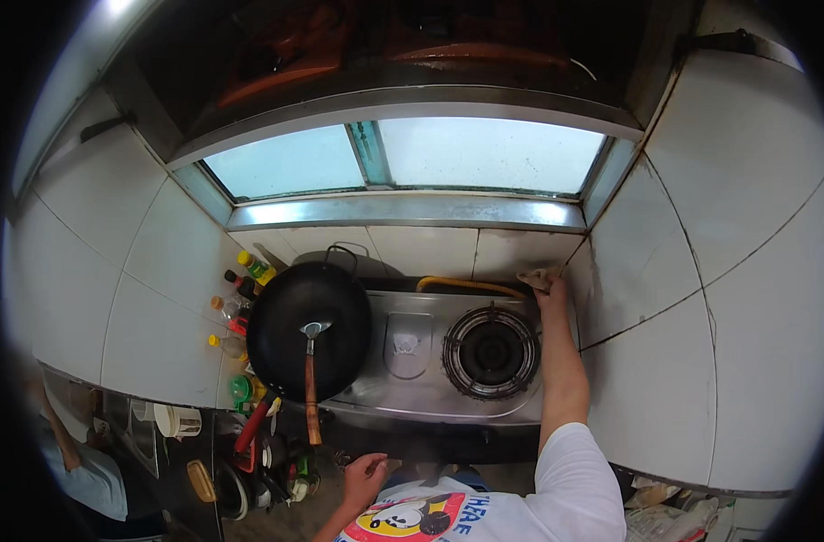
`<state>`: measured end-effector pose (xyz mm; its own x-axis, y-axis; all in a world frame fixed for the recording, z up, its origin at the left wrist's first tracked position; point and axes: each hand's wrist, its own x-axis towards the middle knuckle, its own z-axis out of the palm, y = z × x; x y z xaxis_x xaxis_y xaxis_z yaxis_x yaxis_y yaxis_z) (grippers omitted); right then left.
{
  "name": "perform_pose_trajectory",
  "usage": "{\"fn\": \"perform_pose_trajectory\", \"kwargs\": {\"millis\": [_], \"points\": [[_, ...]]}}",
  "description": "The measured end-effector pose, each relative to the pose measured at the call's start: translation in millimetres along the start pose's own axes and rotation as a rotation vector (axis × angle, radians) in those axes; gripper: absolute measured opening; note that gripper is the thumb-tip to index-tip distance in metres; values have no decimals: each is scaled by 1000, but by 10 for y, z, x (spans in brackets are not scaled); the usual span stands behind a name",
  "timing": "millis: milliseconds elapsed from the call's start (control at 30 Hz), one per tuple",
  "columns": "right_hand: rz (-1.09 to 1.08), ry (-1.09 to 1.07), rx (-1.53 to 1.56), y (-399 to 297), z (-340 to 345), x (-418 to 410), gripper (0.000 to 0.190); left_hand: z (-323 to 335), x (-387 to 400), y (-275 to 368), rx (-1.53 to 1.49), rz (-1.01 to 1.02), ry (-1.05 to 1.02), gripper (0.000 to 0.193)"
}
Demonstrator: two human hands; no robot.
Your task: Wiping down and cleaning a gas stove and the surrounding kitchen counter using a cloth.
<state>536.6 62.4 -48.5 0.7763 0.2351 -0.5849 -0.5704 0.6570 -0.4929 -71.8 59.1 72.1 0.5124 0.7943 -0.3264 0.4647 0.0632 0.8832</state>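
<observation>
My right hand (553,293) reaches to the back right corner, behind the burner, and grips a crumpled beige cloth (537,278) against the tiled wall. Below that arm lies the steel gas stove (419,393) with its bare right burner (491,351). A yellow gas hose (469,283) runs along the stove's back edge. My left hand (366,480) hangs in front of my body with loosely curled fingers and nothing visible in it. On the stove's left side rests a black wok (283,318). A spatula with a wooden handle (311,400) lies in it, the handle sticking out over the front rim.
Several seasoning bottles (233,308) stand left of the wok, close to the tiled wall (161,332). The wok's red handle (251,428) juts toward the front left. A window ledge (405,211) spans the back. Another person (80,467) is at the far left.
</observation>
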Motion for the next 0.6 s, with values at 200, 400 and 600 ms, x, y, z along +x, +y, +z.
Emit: {"fn": "perform_pose_trajectory", "kwargs": {"millis": [200, 400, 600], "points": [[-10, 79, 103, -266, 252, 317, 53, 65, 29, 99, 35, 0, 1, 18], [-75, 44, 107, -498, 744, 4, 39, 27, 21, 271, 66, 19, 21, 17], [-208, 58, 14, -560, 932, -248, 29, 57, 55, 280, 129, 76, -68, 17]]}}
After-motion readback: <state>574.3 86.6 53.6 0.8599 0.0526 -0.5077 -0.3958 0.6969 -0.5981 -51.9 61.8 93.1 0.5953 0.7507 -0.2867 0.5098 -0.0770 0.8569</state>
